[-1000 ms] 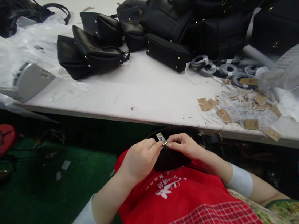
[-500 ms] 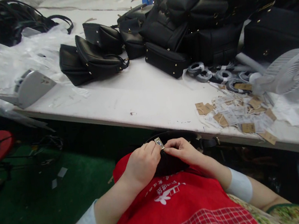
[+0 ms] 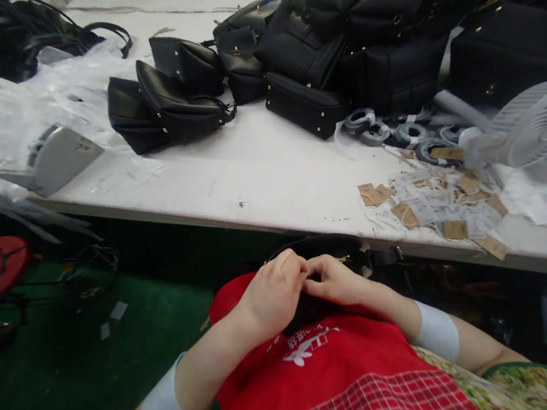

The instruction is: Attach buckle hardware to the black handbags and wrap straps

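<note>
My left hand (image 3: 276, 293) and my right hand (image 3: 333, 282) meet in front of my red apron, fingertips pinched together. Whatever lies between the fingertips is hidden by the fingers. Beneath and behind them is a black bag (image 3: 326, 245), held at my lap against the table's front edge, its upper rim showing with a bit of gold-coloured metal. A black strap end with a buckle (image 3: 385, 257) sticks out to the right of it.
On the white table (image 3: 270, 178) lie black handbags (image 3: 185, 109), clear plastic wrap (image 3: 57, 92), a grey tape dispenser (image 3: 63, 159), coiled straps (image 3: 367, 127) and paper tags (image 3: 435, 204). A white fan (image 3: 540, 126) stands right. A red stool (image 3: 4, 264) is at lower left.
A small rectangular metal piece showed between my fingertips before and is now covered. My left hand has turned and moved slightly right, closer to my right hand.
</note>
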The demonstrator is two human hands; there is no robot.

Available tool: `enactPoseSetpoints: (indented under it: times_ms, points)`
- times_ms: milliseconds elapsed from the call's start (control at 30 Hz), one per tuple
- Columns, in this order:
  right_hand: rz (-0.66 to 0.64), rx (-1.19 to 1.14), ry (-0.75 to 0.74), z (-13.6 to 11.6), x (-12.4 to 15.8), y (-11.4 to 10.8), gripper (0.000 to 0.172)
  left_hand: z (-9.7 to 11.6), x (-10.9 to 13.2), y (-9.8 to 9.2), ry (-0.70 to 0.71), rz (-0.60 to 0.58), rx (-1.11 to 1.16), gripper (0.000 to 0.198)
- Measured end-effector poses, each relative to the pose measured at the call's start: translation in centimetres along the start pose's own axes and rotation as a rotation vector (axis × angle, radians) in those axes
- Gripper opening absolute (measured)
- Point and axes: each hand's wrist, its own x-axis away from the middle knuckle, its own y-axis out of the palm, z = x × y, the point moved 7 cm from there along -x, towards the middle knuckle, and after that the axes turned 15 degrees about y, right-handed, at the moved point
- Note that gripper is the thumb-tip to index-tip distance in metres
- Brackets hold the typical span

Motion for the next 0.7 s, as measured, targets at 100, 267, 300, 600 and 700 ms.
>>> enactPoseSetpoints:
  times_ms: [100,267,300,600,700]
  points:
    - [0.002,-0.043,0.019,-0.1,0.0,0.1,0.019,-0.4,0.1,-1.7,-0.004,0.113,0.131,0.014]
    - [0.000,-0.059,0.083,0.5,-0.3,-0.3,0.019,-1.4,1.2,-3.2,0.072,0.076,0.119,0.020]
    - [-0.005,-0.064,0.089,0.7,-0.3,-0.4,0.020,-1.5,1.4,-3.0,0.084,0.027,0.091,0.019]
    - [-0.047,-0.092,0.117,1.5,-0.7,-0.1,0.026,0.5,2.1,-0.4,0.209,-0.328,-0.387,0.022]
    - [-0.016,-0.110,0.146,1.8,-0.8,-0.2,0.024,1.5,2.3,0.5,0.274,-0.375,-0.519,0.020]
